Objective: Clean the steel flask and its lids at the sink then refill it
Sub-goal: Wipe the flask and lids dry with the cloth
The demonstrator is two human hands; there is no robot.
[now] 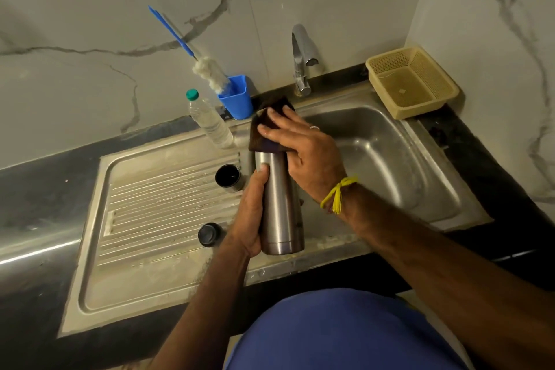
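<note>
I see a silver steel flask (280, 204), a dark brown cloth (264, 126), a blue plastic cup (238, 99), a beige mesh basket (413, 81), and grey-veined white marble wall (90, 24).

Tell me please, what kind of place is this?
Most likely a home kitchen sink area: a steel sink with a ribbed drainboard, a chrome tap on a marble-patterned wall, and a bottle brush in a blue holder.

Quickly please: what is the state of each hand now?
Left hand: grips the steel flask by its lower body.
Right hand: presses a dark cloth on the flask's top, fingers fairly straight.
</note>
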